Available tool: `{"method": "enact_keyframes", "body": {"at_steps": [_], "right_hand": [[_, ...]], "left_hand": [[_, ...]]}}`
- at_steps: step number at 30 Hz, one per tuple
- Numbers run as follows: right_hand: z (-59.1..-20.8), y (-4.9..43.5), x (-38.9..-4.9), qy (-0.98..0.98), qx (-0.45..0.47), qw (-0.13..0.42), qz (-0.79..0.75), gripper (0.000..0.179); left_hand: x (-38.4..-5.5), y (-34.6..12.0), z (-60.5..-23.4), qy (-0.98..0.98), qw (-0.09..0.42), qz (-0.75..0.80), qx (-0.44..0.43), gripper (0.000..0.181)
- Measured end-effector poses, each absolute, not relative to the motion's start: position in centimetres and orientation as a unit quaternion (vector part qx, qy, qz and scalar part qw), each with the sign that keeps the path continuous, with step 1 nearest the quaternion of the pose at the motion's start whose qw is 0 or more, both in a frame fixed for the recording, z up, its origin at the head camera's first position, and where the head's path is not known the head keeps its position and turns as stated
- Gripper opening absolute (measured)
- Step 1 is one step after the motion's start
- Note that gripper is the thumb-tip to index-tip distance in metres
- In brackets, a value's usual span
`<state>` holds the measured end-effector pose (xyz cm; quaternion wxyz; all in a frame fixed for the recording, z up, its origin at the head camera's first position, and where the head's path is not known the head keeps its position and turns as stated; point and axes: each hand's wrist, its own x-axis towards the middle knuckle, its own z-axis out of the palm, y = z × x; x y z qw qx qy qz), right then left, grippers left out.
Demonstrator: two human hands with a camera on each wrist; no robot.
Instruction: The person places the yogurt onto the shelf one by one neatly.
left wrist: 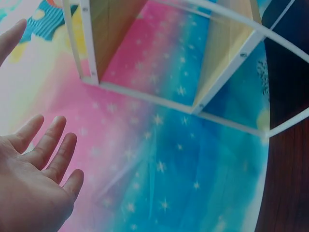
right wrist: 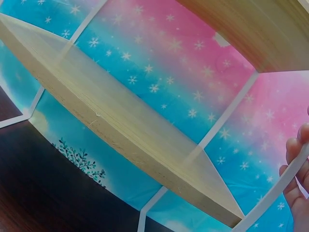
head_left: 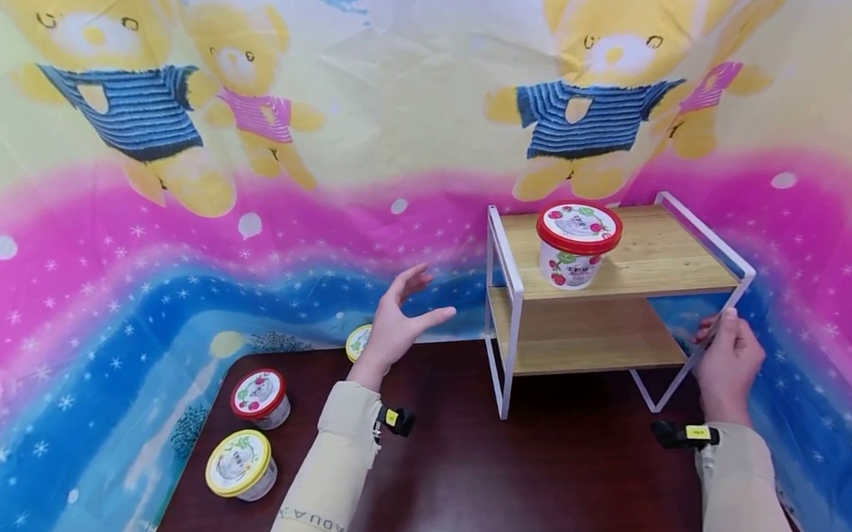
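A two-tier shelf (head_left: 664,258) with wooden boards and a white metal frame stands at the right of the table. My right hand (head_left: 731,361) grips the shelf's right front post (right wrist: 273,195), fingers curled round the bar in the right wrist view. On the top board sits a white tub (head_left: 573,264) with a red lid and a strawberry print. Left of the shelf, my left hand (head_left: 398,322) is raised over the table, fingers spread and holding nothing. Its palm and loosely bent fingers show beside the shelf frame (left wrist: 145,99) in the left wrist view.
At the table's left edge stand a red-lidded tub (head_left: 259,394) and a yellow-lidded tub (head_left: 240,465). Another yellow-lidded tub (head_left: 358,341) is partly hidden behind the left hand. A printed bear cloth (head_left: 371,196) hangs behind the dark table (head_left: 529,487).
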<state>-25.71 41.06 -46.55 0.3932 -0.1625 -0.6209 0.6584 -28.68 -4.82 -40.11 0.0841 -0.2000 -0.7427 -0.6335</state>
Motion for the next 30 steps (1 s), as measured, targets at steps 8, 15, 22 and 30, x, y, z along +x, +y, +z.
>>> {"method": "enact_keyframes", "body": {"at_steps": [8, 15, 22, 30], "right_hand": [[-46.7, 41.1, -25.8, -0.620, -0.155, 0.398, 0.658, 0.041], [-46.5, 40.9, -25.8, -0.619, -0.143, 0.407, 0.656, 0.042], [-46.5, 40.7, -25.8, -0.622, -0.147, 0.401, 0.656, 0.041], [-46.6, 40.8, -25.8, -0.618, -0.149, 0.405, 0.657, 0.040]], "left_hand": [[-29.0, -7.5, -41.0, -0.732, 0.095, -0.648, -0.187, 0.072], [-28.6, -9.2, -40.8, -0.738, 0.086, -0.649, -0.164, 0.079], [-26.8, -10.6, -39.7, -0.744, 0.077, -0.651, -0.131, 0.081], [-27.4, -12.1, -41.8, -0.738, 0.070, -0.665, -0.091, 0.082]]}}
